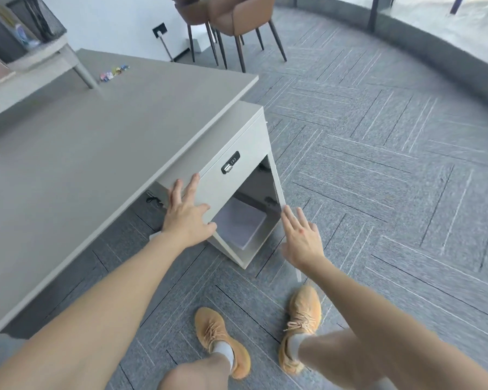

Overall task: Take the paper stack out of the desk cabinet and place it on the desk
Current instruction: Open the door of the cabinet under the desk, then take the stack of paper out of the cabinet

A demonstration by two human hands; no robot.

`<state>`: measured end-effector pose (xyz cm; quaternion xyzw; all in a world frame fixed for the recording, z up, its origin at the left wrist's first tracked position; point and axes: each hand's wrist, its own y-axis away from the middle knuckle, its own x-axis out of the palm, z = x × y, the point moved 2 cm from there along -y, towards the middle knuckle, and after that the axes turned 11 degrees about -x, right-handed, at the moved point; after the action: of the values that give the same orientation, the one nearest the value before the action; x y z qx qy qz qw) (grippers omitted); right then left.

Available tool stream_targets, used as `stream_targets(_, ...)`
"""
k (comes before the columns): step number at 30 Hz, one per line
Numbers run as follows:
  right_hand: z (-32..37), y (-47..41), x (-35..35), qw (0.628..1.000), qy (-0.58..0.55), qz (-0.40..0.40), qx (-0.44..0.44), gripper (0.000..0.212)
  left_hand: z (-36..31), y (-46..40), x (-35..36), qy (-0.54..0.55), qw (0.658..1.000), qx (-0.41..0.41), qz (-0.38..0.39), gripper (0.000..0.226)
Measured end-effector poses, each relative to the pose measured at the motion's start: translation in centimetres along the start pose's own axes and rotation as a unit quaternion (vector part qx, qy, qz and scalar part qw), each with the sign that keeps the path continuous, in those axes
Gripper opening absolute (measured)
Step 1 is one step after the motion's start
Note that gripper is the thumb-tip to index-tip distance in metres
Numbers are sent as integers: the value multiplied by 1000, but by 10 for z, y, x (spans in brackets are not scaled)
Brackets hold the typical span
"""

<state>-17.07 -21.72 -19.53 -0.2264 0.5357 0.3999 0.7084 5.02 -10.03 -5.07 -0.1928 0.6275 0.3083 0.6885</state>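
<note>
The desk cabinet (237,175) is a box of smooth, matt, light grey board w/ square edges, standing under the right end of the worktop (96,142), which is a flat grey slab w/ a thin edge. Its upper front is a closed panel carrying a small black combination lock (230,162) w/ a metal latch; the digits are too small to read. The lower compartment is open, and the paper stack (241,223) lies flat inside on its floor: white, rectangular, w/ neat sides.

Left hand (188,213) is spread flat, fingers apart, against the left part of the front panel, grasping nothing. Right hand (302,237) is open too, fingers extended, near the edge of the thin door (276,181); contact I cannot tell.

Floor is grey carpet tiles (378,164) w/ a striped pattern.
</note>
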Motion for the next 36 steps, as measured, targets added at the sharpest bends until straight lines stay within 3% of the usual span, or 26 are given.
stream_targets(12, -44, -4, -20, 987, 133, 37, 83, 91, -4, 0, 7, 7, 1000, -10, -14, 40)
stream_targets(17, -42, -15, -33, 974, 129, 73, 171, 85, -2, -4, 15, -15, 999, 5, -49, 42)
stream_targets(20, -37, -23, -42, 987, 110, 24, 115, 84, -2, -5, 17, -14, 998, 3, -54, 40)
stream_targets(24, -24, -20, -47, 998, 45, -26, 23, 60, -1, -4, 14, -24, 998, 14, -58, 41)
stream_targets(29, -14, -2, -58, 999, -17, -8, 28, 34, -15, 5, 5, 8, 1000, -14, 5, 40)
stream_targets(36, -13, 16, -63, 999, -7, -4, 50, 26, -62, 26, 43, 72, 995, -11, 66, 44)
